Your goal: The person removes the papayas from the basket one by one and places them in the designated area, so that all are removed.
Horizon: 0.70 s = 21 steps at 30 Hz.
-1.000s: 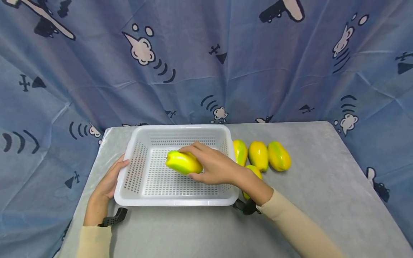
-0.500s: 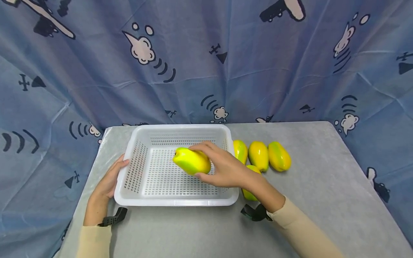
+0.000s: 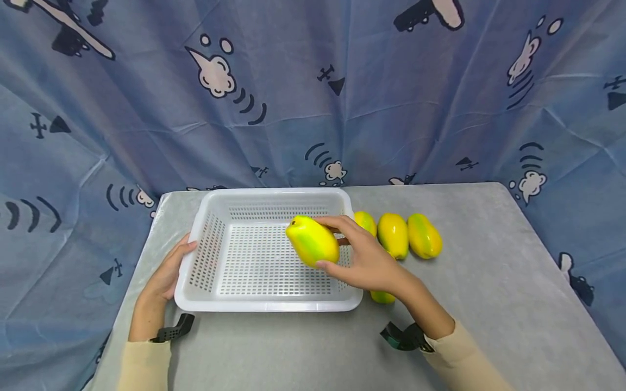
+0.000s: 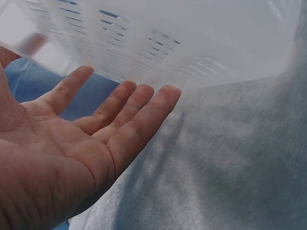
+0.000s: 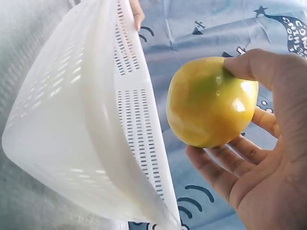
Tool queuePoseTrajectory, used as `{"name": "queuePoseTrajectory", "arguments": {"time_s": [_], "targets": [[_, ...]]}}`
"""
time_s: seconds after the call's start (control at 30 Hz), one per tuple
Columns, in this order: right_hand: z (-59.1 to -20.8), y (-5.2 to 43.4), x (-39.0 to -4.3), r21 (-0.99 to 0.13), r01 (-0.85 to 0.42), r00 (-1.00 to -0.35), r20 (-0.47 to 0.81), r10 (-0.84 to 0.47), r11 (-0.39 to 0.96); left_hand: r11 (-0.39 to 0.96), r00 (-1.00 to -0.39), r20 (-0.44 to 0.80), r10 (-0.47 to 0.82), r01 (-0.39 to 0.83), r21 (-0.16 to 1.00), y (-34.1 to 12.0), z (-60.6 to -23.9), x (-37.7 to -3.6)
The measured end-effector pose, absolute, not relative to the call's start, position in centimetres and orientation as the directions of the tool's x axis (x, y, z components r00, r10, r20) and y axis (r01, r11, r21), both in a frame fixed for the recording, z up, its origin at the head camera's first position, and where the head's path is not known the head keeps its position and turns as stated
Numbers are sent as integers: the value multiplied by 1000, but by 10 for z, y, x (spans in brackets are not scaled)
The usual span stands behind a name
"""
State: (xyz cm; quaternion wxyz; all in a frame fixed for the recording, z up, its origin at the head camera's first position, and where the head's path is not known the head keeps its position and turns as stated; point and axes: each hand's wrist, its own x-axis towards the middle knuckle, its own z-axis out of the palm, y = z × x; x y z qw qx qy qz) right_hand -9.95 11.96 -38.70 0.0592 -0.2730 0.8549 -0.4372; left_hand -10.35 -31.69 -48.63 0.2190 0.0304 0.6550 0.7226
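Note:
My right hand point(image 3: 326, 243) grips a yellow-green oval fruit point(image 3: 312, 241) and holds it in the air over the right part of the white perforated basket point(image 3: 266, 307). The right wrist view shows the fruit point(image 5: 211, 103) pinched between thumb and fingers point(image 5: 225, 165), beside the basket's wall point(image 5: 86, 120). My left hand point(image 3: 168, 271) lies open against the basket's left side. In the left wrist view its fingers point(image 4: 110, 129) are straight, just below the basket point(image 4: 168, 38). The basket's inside is bare.
Right of the basket, three more such fruits point(image 3: 393, 234) lie in a row on the grey table point(image 3: 489, 304). Another fruit point(image 3: 382, 296) shows partly under my right forearm. A blue patterned cloth point(image 3: 313, 92) hangs behind the table.
My right hand has carried the fruit to the right and a little upward, from the basket's middle to near its right wall. The left hand and basket have stayed put.

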Motion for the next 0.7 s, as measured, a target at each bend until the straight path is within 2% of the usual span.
{"name": "queuePoseTrajectory", "arguments": {"time_s": [0.3, 0.53, 0.7], "targets": [[-392, 142, -87, -807, -346, -901, 145, -409, 478, -70, -896, -213, 389, -259, 963, -318, -488, -107], [-400, 158, -77, -843, -323, -921, 175, -349, 430, -65, -897, -212, 388, -257, 964, -318, -488, -104], [-405, 170, -74, -838, -317, -933, 191, -304, 444, -74, -898, -196, 395, -244, 967, -320, -487, -104]]}}
